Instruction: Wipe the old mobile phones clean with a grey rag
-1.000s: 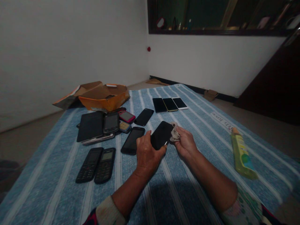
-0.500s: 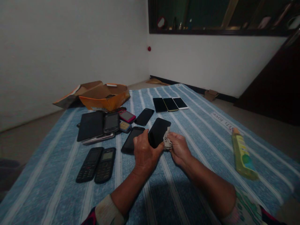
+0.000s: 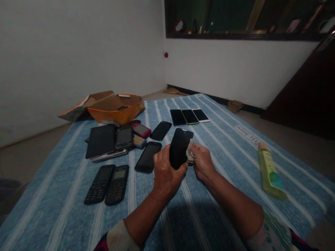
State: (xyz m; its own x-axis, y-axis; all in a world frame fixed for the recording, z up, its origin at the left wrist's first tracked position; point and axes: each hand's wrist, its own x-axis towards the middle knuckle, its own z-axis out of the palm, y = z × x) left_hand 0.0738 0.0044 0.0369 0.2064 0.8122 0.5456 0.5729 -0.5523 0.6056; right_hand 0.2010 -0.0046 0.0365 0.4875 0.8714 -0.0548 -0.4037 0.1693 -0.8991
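My left hand (image 3: 169,169) is closed round the lower left of a black smartphone (image 3: 181,148), its thumb along the bottom edge. The phone is tilted with its dark screen toward me. Pinched in my right hand (image 3: 202,160) is a crumpled pale cloth (image 3: 190,152), pressed against the phone's right edge. Part of the cloth is hidden by the fingers. Just left of my left hand another dark smartphone (image 3: 148,157) lies on the striped cover. Beyond it sits one more black phone (image 3: 161,130).
Three smartphones (image 3: 190,117) lie in a row farther back. On the left are two keypad phones (image 3: 117,184), a pile of phones with a black tablet-like slab (image 3: 101,141), and an open orange cardboard box (image 3: 115,114). A bottle of yellow-green liquid (image 3: 270,174) lies at the right on the blue striped cover (image 3: 225,139).
The held phone has turned more upright and shifted slightly right, with both hands following. My left hand has moved off the dark smartphone beside it, which now shows more fully.
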